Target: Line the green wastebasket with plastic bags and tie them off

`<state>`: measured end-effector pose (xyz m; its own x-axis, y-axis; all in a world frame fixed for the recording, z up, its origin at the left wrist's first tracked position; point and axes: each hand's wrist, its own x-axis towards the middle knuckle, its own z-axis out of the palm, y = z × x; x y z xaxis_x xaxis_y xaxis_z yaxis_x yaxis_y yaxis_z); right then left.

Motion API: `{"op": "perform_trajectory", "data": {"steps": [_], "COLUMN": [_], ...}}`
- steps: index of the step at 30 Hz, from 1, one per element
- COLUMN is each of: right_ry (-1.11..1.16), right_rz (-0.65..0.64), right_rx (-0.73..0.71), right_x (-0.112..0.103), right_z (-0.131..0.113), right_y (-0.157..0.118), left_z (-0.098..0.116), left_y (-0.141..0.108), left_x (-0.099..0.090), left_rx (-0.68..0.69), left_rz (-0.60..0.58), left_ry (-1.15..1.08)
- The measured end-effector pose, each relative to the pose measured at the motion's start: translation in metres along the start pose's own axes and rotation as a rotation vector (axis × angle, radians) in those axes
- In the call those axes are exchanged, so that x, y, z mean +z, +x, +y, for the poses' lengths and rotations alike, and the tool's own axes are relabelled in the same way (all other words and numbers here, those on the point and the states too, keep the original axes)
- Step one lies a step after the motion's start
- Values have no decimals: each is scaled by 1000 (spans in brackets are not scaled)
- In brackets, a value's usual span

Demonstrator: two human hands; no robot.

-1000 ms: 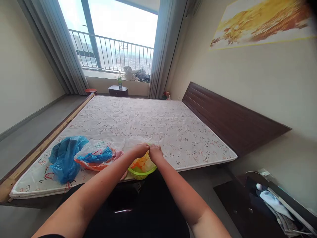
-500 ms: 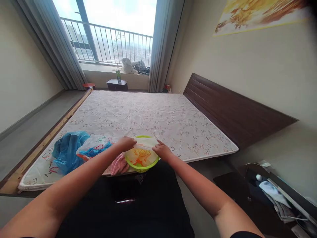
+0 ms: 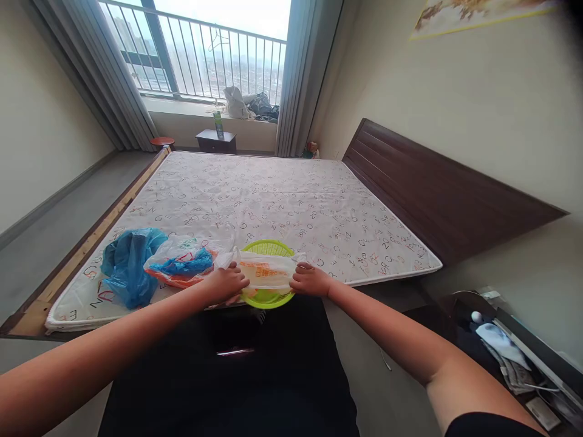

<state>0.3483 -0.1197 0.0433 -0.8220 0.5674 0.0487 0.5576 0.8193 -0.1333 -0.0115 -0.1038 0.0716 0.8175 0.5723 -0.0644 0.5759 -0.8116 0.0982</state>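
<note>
A white plastic bag with orange print point(image 3: 268, 271) is stretched flat between my two hands, over a lime-green basket point(image 3: 268, 247) at the mattress edge. My left hand point(image 3: 230, 283) is closed on the bag's left end, and my right hand point(image 3: 310, 280) grips its right end. Left of the basket lies a clear bag with red trim point(image 3: 170, 277) and a crumpled blue bag point(image 3: 194, 261) on it. Farther left is a larger blue plastic bag point(image 3: 132, 267). The pink cloth beside the basket is mostly hidden behind my left hand.
The patterned mattress point(image 3: 255, 194) spreads ahead, with a dark headboard point(image 3: 437, 188) on its right. A small dark nightstand point(image 3: 216, 142) and a red stool point(image 3: 162, 141) stand beyond it. Clothes and other items point(image 3: 505, 352) lie at the lower right.
The bag has been drawn flatter and tighter between my hands, showing more of the green basket around it. My right hand has shifted slightly right. The view has tilted down a little.
</note>
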Motion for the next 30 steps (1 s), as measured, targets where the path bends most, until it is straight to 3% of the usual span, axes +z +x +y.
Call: {"op": "perform_trajectory", "data": {"steps": [3, 9, 11, 16, 21, 25, 28, 30], "right_ry": [26, -42, -82, -155, -165, -138, -71, -44], "right_rz": [-29, -98, -118, -77, -21, -32, -77, -85], "right_rx": [-70, -83, -53, 60, 317, 484, 597, 671], "right_x": [-3, 4, 13, 33, 38, 37, 33, 29], "right_z": [-4, -8, -8, -12, -17, -24, -35, -44], "right_y": [-1, 1, 4, 7, 1, -4, -4, -1], "left_z": [5, 3, 0, 3, 21, 24, 23, 27], "left_y": [-9, -19, -20, -22, -29, -33, -31, -28], "left_x": [16, 25, 34, 61, 72, 69, 56, 45], "left_rx": [102, 259, 177, -212, -460, -611, -693, -756], "left_rz": [18, -1, 9, 45, 64, -46, -146, -132], "left_ry": [-1, 15, 2, -45, -51, -162, -319, -305]}}
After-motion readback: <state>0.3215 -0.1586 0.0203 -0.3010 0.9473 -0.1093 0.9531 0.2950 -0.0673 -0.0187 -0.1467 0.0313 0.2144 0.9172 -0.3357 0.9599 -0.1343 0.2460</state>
